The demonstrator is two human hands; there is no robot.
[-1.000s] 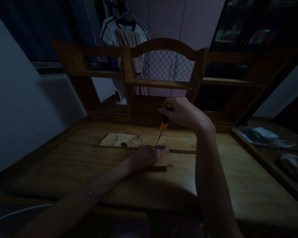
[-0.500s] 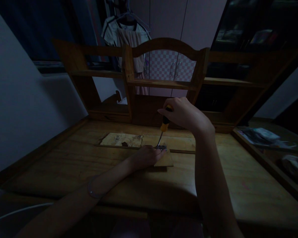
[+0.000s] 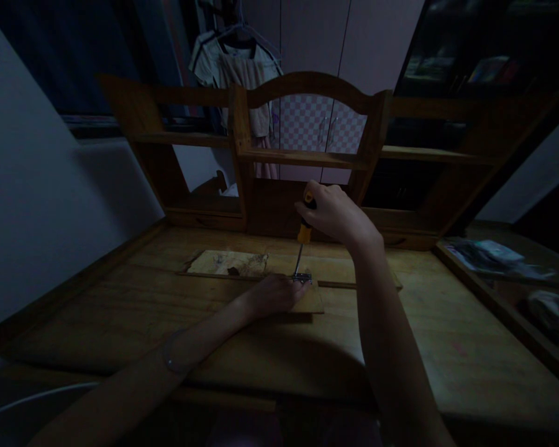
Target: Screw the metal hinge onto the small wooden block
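Observation:
My right hand (image 3: 336, 214) grips the yellow and black handle of a screwdriver (image 3: 302, 239), held nearly upright. Its metal tip rests on a small metal fitting (image 3: 302, 277) at the edge of a small wooden piece (image 3: 313, 302) lying on the wooden desk (image 3: 447, 347). My left hand (image 3: 272, 293) lies flat beside the fitting, pressing on the wooden piece with fingers together. A thin bracelet circles my left forearm.
A wooden hutch with shelves (image 3: 307, 155) stands at the back of the desk. A shallow worn recess (image 3: 228, 263) lies left of the fitting. Clothes (image 3: 240, 68) hang behind. A side surface holding papers (image 3: 494, 254) is at the right. The room is dim.
My right hand has shifted slightly left and up with the screwdriver handle, bringing the shaft more upright. The left hand and the wooden piece stay where they were.

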